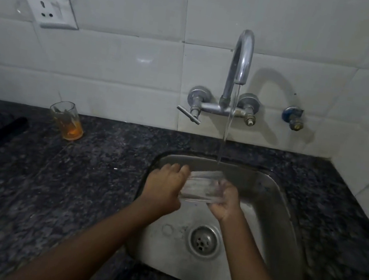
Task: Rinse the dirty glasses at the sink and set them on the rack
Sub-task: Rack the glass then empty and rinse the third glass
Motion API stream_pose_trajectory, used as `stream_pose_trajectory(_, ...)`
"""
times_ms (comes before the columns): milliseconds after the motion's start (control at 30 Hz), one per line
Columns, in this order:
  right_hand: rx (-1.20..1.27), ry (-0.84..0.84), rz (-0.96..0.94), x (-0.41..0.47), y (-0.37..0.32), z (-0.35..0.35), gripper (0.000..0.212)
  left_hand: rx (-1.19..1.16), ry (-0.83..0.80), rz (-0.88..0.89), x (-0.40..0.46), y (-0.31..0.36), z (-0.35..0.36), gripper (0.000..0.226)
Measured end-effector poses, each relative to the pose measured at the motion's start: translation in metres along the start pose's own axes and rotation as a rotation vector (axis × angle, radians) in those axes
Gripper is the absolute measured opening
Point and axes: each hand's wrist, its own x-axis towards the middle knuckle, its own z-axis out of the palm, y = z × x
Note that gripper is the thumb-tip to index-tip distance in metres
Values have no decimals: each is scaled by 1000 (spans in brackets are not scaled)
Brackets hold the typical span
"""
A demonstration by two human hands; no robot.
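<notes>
Head view shows both hands over the sink [289,205], left hand [166,185] and right hand [225,203] closed around a clear glass [202,186] under the tap's [241,57] stream, another dirty glass [66,121] on the desk [75,183] left of the sink.

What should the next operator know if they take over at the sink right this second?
Left hand: gripping one side of the clear glass.
Right hand: cupping the other side of that glass.
The glass is held over the sink, just below the running stream from the tap; blur hides how it is tilted.
A second glass, with orange residue at the bottom, stands on the counter to the left, unwashed.
Done: rinsing under way. No rack is in view.
Left: finish this rinse, rack the glass, then rinse and rack the orange-stained one, shut off the tap.
</notes>
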Motion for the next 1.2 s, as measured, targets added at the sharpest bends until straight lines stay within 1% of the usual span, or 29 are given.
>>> stream_pose_trajectory(67, -67, -23, 53, -4, 11, -1, 40, 190, 46, 66, -5, -3, -2, 61)
stream_pose_trajectory(133, -98, -22, 122, -2, 19, -4, 55, 273, 57, 99, -10, -8, -3, 65)
stream_pose_trajectory(167, -104, -3, 137, 2, 21, -8, 56, 279, 59, 88, -14, -11, -3, 64)
stream_pose_trajectory(200, -128, -10, 147, 3, 21, -10, 48, 260, 51, 59, -17, -16, -3, 61)
stream_pose_trajectory(233, -165, -25, 154, 2, 20, -11, 30, 207, 28, 8, -20, -20, -4, 58)
stream_pose_trajectory(267, -139, -73, 168, -2, 17, -10, 16, 109, -17, -71, -21, -25, -2, 56)
stream_pose_trajectory(300, -85, -124, 153, -3, 14, -11, 28, -64, -72, -177, -21, -30, 1, 57)
stream_pose_trajectory(333, -12, -203, 166, -9, 8, -9, 39, -324, -147, -306, -20, -32, 4, 61)
stream_pose_trajectory(367, 43, -250, 167, -13, 0, -5, 38, -633, -219, -422, -19, -31, 9, 64)
stream_pose_trajectory(400, 61, -252, 161, -17, -10, 1, 27, -916, -278, -506, -18, -29, 14, 60)
stream_pose_trajectory(433, 9, -237, 137, -23, -19, 10, 20, -1156, -354, -584, -17, -25, 21, 52)
stream_pose_trajectory(500, -257, -273, 100, -41, -36, 34, 45, -1496, -535, -709, -13, -15, 32, 33)
stream_pose_trajectory(533, -437, -321, 78, -52, -41, 47, 46, -1622, -592, -751, -9, -10, 36, 28)
stream_pose_trajectory(567, -645, -370, 62, -61, -43, 56, 40, -1729, -623, -777, -5, -4, 39, 28)
stream_pose_trajectory(600, -845, -403, 55, -68, -45, 62, 33, -1823, -633, -776, 0, -1, 44, 34)
stream_pose_trajectory(667, -1160, -364, -9, -73, -47, 65, 27, -1991, -647, -691, 8, 9, 48, 47)
stream_pose_trajectory(733, -1268, -214, -192, -66, -48, 58, 21, -2091, -713, -666, 12, 16, 51, 68)
stream_pose_trajectory(767, -1304, -118, -310, -61, -48, 52, 17, -2114, -754, -691, 13, 18, 52, 78)
stream_pose_trajectory(800, -1346, -32, -385, -56, -47, 46, 23, -2119, -773, -715, 15, 17, 54, 80)
stream_pose_trajectory(833, -1357, 7, -379, -51, -45, 40, 37, -2108, -779, -737, 16, 18, 53, 77)
stream_pose_trajectory(867, -1316, -8, -305, -51, -41, 36, 50, -2091, -783, -743, 17, 19, 53, 73)
stream_pose_trajectory(900, -1240, -41, -227, -48, -37, 33, 55, -2081, -794, -729, 17, 20, 49, 67)
stream_pose_trajectory(933, -1166, -64, -199, -43, -34, 30, 54, -2068, -800, -699, 17, 21, 45, 61)
stream_pose_trajectory(967, -1107, -68, -232, -38, -33, 28, 47, -2044, -793, -678, 16, 23, 40, 57)
stream_pose_trajectory(1000, -1057, -40, -296, -35, -33, 28, 35, -1987, -770, -664, 16, 23, 36, 56)
stream_pose_trajectory(1033, -1003, -4, -371, -34, -35, 28, 29, -1890, -729, -654, 15, 23, 31, 57)
stream_pose_trajectory(1100, -957, 58, -514, -31, -41, 31, 34, -1652, -559, -628, 19, 24, 24, 62)
stream_pose_trajectory(1167, -1024, 153, -672, -35, -48, 37, 39, -1395, -268, -538, 25, 29, 20, 60)
stream_pose_trajectory(1200, -1059, 206, -742, -37, -52, 41, 41, -1222, -94, -432, 25, 32, 19, 59)
